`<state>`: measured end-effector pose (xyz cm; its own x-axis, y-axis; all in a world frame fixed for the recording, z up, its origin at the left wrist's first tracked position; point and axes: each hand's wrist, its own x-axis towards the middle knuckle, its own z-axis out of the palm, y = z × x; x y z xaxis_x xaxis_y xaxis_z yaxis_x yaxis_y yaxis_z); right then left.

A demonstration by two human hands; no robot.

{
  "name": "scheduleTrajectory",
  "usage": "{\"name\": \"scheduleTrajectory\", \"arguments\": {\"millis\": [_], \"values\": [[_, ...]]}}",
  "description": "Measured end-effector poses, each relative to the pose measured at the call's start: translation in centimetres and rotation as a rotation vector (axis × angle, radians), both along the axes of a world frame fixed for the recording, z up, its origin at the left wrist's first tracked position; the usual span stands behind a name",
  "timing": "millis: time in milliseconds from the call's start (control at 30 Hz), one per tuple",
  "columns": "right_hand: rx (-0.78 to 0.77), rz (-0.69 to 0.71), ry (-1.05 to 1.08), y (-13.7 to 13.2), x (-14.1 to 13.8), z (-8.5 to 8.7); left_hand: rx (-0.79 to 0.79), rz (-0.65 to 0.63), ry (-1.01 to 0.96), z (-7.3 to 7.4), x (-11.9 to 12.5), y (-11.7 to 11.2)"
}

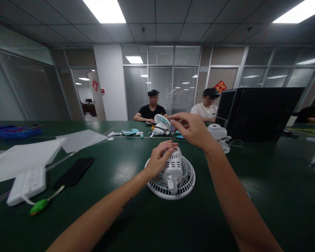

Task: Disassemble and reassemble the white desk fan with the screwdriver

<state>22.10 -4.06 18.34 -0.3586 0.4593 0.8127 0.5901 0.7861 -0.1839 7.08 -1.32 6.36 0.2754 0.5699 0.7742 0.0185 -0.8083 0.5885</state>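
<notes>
A white electric fan (173, 168) lies face down on the green table, its round grille flat and its motor housing pointing up. Over the top of the housing stands a screwdriver (172, 129), upright, with a purplish see-through handle and a thin shaft. The handle is in the fingers of my right hand (191, 127), which comes in from above right. My left hand (161, 157) rests on the left side of the housing, with its thumb and fingertips pressed together around the lower shaft. The screwdriver's tip is hidden behind those fingers.
Across the table sit two people (153, 108), with another fan (161, 124) and light-blue blades (131, 132) before them. A third fan (217, 133) stands by a large black case (262, 113). At left lie a phone (75, 171), a white power strip (28, 183), papers (80, 140) and a blue tray (19, 132).
</notes>
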Motion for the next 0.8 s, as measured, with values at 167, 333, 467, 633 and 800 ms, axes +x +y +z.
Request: {"name": "scheduleTrajectory", "arguments": {"millis": [167,333,467,633,800], "values": [[-0.049,0.035,-0.011,-0.42,-0.01,0.11,0.006,0.0,0.006,-0.02,-0.04,-0.04],[0.0,0.001,-0.019,0.16,0.08,-0.12,0.011,0.002,0.013,-0.05,-0.01,0.04],[0.02,-0.03,-0.058,0.25,0.19,-0.12,0.015,-0.001,0.011,-0.05,0.03,0.08],[0.044,-0.017,-0.082,-0.38,0.28,0.26,0.009,-0.004,0.016,0.04,0.01,-0.05],[0.021,-0.002,-0.049,-0.45,0.24,0.32,0.018,-0.01,0.015,-0.06,-0.05,0.03]]}}
